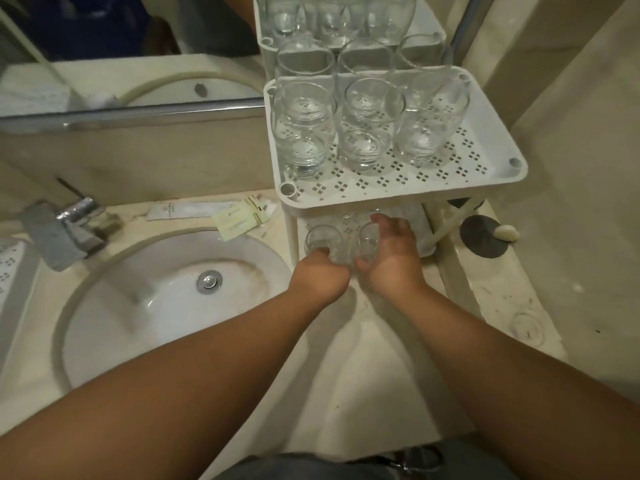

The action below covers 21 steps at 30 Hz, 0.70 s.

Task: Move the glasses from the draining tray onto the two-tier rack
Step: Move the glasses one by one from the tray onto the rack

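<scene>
A white two-tier rack (491,174) stands on the counter to the right of the sink. Several clear glasses (367,133) stand upright on its perforated top tier. At the lower tier, my left hand (320,275) grips one clear glass (322,239) and my right hand (391,251) grips another glass (369,244) beside it. Both glasses sit at the front edge of the lower tier (420,230). The top tier hides the back of the lower one. A corner of the white draining tray (8,268) shows at the far left edge.
A white sink (166,299) with a metal tap (65,230) lies left of the rack. Sachets (242,216) and a wrapped packet lie behind the basin. A mirror (138,46) backs the counter. A dark round coaster (483,237) with a small white object lies right of the rack.
</scene>
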Each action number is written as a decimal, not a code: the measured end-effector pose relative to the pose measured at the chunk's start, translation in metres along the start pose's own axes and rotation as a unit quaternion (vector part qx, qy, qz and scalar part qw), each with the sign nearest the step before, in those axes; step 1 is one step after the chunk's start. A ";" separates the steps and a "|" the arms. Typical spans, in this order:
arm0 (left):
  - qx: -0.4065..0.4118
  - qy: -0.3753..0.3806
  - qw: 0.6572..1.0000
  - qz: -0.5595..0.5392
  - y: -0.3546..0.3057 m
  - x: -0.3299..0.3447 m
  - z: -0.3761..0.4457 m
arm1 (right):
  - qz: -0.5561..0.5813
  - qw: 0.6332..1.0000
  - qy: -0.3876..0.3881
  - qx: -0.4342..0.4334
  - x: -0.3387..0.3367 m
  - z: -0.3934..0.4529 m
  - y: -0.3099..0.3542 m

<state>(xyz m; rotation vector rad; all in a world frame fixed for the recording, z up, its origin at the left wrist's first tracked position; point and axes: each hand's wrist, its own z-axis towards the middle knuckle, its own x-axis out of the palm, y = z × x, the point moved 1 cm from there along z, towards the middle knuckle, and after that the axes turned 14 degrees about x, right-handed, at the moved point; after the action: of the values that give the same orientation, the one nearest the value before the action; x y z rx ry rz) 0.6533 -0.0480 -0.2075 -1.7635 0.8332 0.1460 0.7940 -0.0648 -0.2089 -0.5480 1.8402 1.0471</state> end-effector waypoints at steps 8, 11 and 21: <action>-0.015 -0.028 1.000 0.001 -0.002 0.004 0.015 | -0.054 0.998 0.011 -0.023 0.014 0.028 0.009; -0.009 -0.036 0.999 -0.007 -0.001 0.004 0.016 | -0.067 0.997 0.021 -0.025 0.022 0.035 0.008; 0.009 -0.011 1.000 0.023 0.008 0.004 0.009 | -0.012 0.999 0.044 0.011 0.042 0.039 -0.001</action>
<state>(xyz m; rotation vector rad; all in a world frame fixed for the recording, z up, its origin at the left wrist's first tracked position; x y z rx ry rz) 0.6542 -0.0425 -0.2189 -1.7237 0.8564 0.1869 0.7945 -0.0301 -0.2549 -0.6089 1.9156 0.9992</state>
